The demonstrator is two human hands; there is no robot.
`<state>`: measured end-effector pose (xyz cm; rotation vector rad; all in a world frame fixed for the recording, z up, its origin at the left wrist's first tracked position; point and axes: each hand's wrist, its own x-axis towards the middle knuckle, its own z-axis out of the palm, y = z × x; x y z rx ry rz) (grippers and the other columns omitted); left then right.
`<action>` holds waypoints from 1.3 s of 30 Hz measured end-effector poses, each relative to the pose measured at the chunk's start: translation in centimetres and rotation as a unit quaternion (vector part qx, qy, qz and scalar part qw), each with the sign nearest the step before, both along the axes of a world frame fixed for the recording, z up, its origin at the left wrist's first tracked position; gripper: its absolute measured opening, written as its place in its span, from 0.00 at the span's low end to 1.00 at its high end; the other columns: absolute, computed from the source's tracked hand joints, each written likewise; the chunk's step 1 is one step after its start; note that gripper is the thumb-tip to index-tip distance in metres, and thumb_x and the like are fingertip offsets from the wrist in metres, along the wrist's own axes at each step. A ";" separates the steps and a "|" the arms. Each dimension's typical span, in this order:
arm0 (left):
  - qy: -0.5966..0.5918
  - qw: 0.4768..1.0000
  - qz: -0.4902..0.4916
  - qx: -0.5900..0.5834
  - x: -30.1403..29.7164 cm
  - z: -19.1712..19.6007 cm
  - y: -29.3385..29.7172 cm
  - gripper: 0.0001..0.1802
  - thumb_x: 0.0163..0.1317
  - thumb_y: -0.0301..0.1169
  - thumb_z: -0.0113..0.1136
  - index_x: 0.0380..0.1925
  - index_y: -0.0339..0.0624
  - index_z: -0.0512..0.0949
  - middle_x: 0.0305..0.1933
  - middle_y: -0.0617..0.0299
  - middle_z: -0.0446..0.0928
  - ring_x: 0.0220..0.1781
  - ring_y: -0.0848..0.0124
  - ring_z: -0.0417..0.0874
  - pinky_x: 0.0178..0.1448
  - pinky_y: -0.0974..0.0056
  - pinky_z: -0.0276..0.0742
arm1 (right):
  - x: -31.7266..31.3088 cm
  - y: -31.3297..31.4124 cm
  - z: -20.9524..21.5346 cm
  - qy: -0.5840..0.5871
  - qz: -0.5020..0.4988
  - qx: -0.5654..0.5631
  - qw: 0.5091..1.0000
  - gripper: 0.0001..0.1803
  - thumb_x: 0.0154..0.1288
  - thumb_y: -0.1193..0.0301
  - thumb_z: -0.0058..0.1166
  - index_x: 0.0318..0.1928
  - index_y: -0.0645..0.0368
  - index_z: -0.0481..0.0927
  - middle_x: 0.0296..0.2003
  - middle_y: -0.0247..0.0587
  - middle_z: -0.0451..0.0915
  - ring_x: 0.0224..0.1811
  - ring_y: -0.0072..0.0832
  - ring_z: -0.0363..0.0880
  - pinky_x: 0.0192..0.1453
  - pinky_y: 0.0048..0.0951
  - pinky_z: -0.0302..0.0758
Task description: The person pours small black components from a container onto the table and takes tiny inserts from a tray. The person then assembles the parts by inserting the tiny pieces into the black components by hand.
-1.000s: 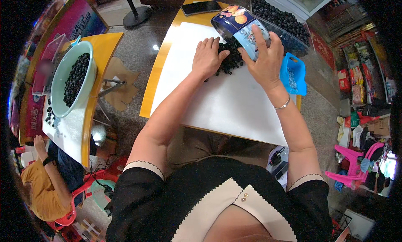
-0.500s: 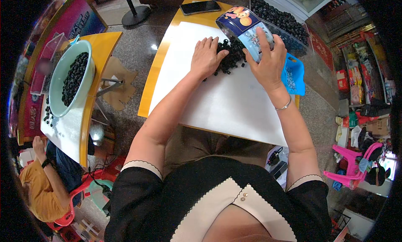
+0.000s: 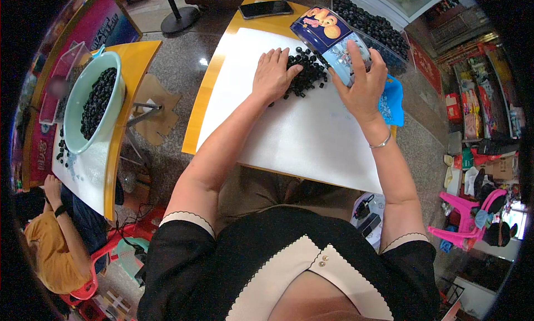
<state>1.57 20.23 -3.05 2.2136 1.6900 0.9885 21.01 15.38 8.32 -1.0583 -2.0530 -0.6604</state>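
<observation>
Near the far side of the white-covered table (image 3: 278, 129), small black ring-like pieces (image 3: 306, 76) lie in a loose heap. My left hand (image 3: 272, 75) rests flat against the heap's left side, fingers stretched out and thumb apart. A printed container (image 3: 322, 31), dark blue and light blue with round golden shapes on it, tilts at the heap's far right edge. My right hand (image 3: 360, 85) grips it, fingers over its outer side and thumb toward the heap. The container's inside is hidden.
A black phone (image 3: 266, 9) lies at the table's far edge. Beyond the right corner stand a clear bin of black pieces (image 3: 374, 27) and a blue tray (image 3: 394, 101). Left, another table holds a pale green basin (image 3: 71, 133); a person (image 3: 58, 246) sits beside it.
My right hand and the container have shifted slightly right, and the container has turned, hiding its open rim. More of the heap shows. My left hand stays nearly in place.
</observation>
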 end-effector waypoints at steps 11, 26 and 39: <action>0.002 1.000 0.000 0.007 0.0 -0.2 0.2 0.36 0.65 0.53 0.42 0.61 0.34 0.62 0.65 0.44 0.62 0.69 0.52 0.58 0.73 0.52 0.46 | 1.6 0.3 -0.2 -0.018 0.025 -0.020 0.999 0.40 0.47 0.62 0.68 0.62 0.50 0.66 0.52 0.51 0.64 0.50 0.42 0.64 0.53 0.38 0.62; -0.009 1.000 -0.005 0.004 -0.2 -0.3 0.2 0.36 0.65 0.54 0.41 0.61 0.34 0.62 0.65 0.43 0.62 0.69 0.52 0.58 0.73 0.52 0.45 | 1.8 -0.3 0.4 -0.026 0.026 -0.017 0.999 0.41 0.46 0.63 0.68 0.63 0.48 0.65 0.52 0.50 0.62 0.50 0.41 0.63 0.53 0.36 0.63; -0.463 0.880 -0.045 -0.091 -2.1 1.8 -0.1 0.30 0.69 0.46 0.39 0.58 0.30 0.65 0.59 0.49 0.71 0.63 0.60 0.69 0.67 0.63 0.58 | 4.7 -0.5 2.4 0.276 0.008 -0.084 0.957 0.34 0.59 0.62 0.58 0.63 0.57 0.61 0.53 0.51 0.62 0.56 0.41 0.62 0.62 0.37 0.60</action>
